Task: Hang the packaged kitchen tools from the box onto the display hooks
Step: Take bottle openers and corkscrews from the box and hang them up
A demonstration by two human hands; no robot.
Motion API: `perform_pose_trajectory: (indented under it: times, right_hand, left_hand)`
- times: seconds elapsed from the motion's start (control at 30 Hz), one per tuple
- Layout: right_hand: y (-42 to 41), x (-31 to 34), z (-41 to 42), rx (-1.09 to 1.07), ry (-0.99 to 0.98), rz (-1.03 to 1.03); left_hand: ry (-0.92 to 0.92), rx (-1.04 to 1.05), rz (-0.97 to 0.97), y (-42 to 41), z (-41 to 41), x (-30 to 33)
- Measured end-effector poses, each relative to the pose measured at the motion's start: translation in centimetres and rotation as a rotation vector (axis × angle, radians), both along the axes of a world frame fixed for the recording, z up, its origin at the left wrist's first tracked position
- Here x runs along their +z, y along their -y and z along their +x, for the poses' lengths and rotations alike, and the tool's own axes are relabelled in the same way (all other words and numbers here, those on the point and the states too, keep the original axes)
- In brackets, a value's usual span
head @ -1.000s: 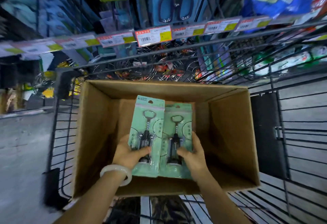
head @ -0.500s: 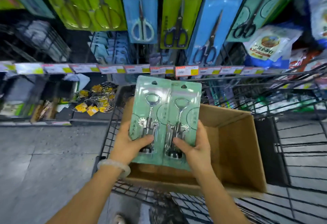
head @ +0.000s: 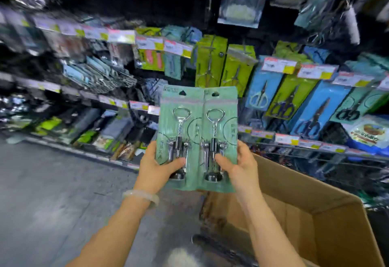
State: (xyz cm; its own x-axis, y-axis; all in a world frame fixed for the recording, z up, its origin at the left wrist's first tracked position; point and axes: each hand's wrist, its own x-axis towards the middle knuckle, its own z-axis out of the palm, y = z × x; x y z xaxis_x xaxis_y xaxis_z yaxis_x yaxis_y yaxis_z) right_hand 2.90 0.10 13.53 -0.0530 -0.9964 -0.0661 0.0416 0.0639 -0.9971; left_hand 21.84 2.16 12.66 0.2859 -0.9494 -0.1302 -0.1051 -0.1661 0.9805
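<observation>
- Your left hand [head: 156, 166] and right hand [head: 239, 164] each grip a green corkscrew pack [head: 181, 136], side by side, raised above the cardboard box [head: 305, 210].
- Hanging scissor packs [head: 261, 92] crowd the shelf behind; bare floor [head: 52, 193] lies left.

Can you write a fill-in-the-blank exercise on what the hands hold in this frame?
1. The left hand and right hand hold ____ mint-green packages side by side.
2. The left package holds a metal ____.
3. A pale bracelet sits on the ____ wrist.
4. The cardboard box lies ____ the right package.

Missing words: two; corkscrew; left; below
</observation>
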Motion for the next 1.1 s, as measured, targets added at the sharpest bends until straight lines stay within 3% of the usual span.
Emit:
perform_pose_trajectory:
  times: [0.2,0.5,1.1]
  right_hand:
    - [-1.0,2.1,9.0,0.09,0.116,-0.015]
    - [1.5,5.3,17.6,0.19,0.093,-0.131]
    - [19.8,9.5,32.4,0.19,0.14,-0.269]
  left_hand:
    - [-0.007,0.135,-0.08,-4.0,7.4,4.7]
    - [-0.001,0.232,-0.182,-3.4,15.3,7.4]
    - [0.027,0.204,-0.277,14.8,30.4,11.3]
